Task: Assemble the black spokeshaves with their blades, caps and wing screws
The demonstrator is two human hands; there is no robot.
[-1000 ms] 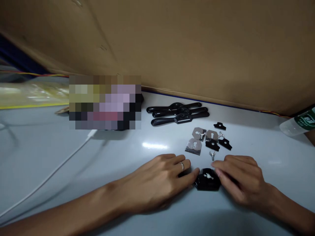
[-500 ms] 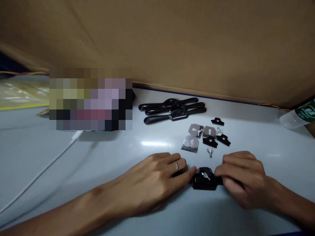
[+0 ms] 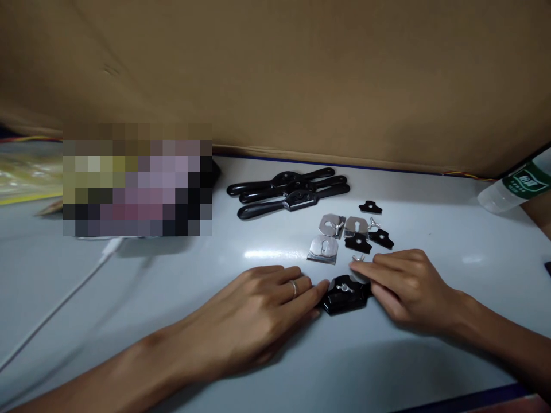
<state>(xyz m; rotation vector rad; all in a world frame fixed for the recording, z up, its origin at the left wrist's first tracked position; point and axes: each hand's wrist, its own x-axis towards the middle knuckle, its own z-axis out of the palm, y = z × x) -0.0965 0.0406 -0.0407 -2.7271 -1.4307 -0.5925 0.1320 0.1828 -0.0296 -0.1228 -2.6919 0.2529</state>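
A black spokeshave [image 3: 342,303] lies on the table in front of me, with a black cap and a silver wing screw [image 3: 344,287] at its middle. My left hand [image 3: 269,310] is closed round its left handle, which the fingers hide. My right hand [image 3: 408,289] is curled over the right handle, its index finger stretched above the body near a loose wing screw [image 3: 358,260]. Beyond lie silver blades [image 3: 322,248], black cap plates [image 3: 358,243] and two more wing screws [image 3: 373,223].
Three black spokeshave bodies [image 3: 301,198] lie side by side farther back. A blurred-out object [image 3: 138,189] with a white cable [image 3: 64,310] is at left. A bottle with a green label [image 3: 516,186] leans in at right. Cardboard [image 3: 275,74] walls off the back.
My view has shifted a little, moving the loose parts leftward. The right index finger has stretched forward, and the spokeshave has tilted slightly, its right end farther from me.
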